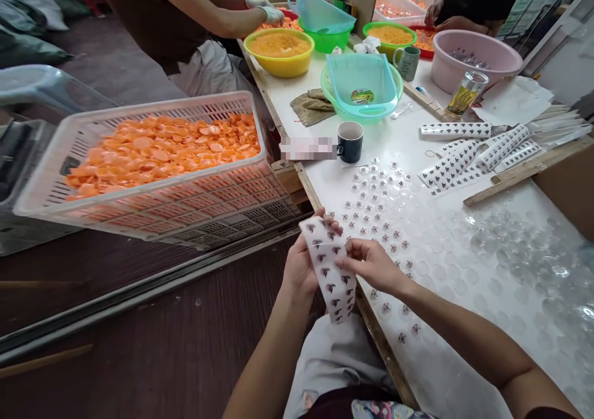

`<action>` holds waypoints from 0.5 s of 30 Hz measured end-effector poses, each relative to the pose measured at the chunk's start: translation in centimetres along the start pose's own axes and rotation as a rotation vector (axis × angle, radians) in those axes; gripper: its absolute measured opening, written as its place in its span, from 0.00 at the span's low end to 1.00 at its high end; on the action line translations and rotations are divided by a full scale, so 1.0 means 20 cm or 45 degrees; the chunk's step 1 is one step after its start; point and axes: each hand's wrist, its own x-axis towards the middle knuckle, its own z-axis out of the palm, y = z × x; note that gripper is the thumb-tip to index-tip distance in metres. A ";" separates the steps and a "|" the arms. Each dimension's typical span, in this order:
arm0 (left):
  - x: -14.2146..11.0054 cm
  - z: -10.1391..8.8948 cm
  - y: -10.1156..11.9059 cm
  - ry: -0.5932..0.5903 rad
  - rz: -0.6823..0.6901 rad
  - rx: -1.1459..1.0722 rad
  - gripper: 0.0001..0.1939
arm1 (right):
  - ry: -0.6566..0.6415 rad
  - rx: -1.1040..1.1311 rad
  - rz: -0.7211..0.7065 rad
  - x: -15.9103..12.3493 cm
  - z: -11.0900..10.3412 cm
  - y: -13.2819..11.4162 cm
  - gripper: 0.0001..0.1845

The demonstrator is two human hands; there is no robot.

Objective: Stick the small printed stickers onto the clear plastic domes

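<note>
A white strip of stickers (pixel 327 270), printed with small dark figures in two columns, hangs over the table's near edge above my lap. My left hand (pixel 301 261) is wrapped round the strip from behind, its fingertips showing at the top. At the strip's right edge, my right hand (pixel 371 263) pinches with thumb and forefinger at one of the stickers; whether it has come loose I cannot make out. Beside my hands, many small clear discs bearing the same dark figure (pixel 380 226) lie on the white table (pixel 436 345). Plain clear discs (pixel 520 246) are heaped to the right.
A white crate (pixel 46 190) of orange discs stands left. On the table are a dark mug (pixel 350 142), a turquoise basin (pixel 362 88), a yellow bowl (pixel 278 54), a pink tub (pixel 476 60), a glass (pixel 468 92) and rolled sticker sheets (pixel 455 131). Two people work at the back.
</note>
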 end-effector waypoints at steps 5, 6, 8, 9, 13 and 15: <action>-0.19 -0.05 -0.06 -0.123 -0.004 0.373 0.38 | 0.381 0.244 -0.149 0.10 -0.12 -0.11 0.25; -0.25 -0.06 -0.07 -0.154 -0.013 0.493 0.44 | 0.426 0.243 -0.171 0.12 -0.14 -0.13 0.25; -0.36 -0.08 -0.07 -0.146 0.019 0.717 0.48 | 0.462 0.187 -0.186 0.16 -0.15 -0.17 0.25; -0.41 -0.08 -0.06 -0.125 0.068 0.793 0.45 | 0.477 0.122 -0.203 0.17 -0.14 -0.18 0.26; -0.53 -0.04 0.04 0.013 0.399 1.002 0.27 | 0.494 -0.382 -0.562 0.07 -0.03 -0.23 0.35; -0.54 -0.01 0.11 0.094 0.576 1.122 0.22 | 0.272 -0.653 -0.820 -0.03 0.03 -0.24 0.34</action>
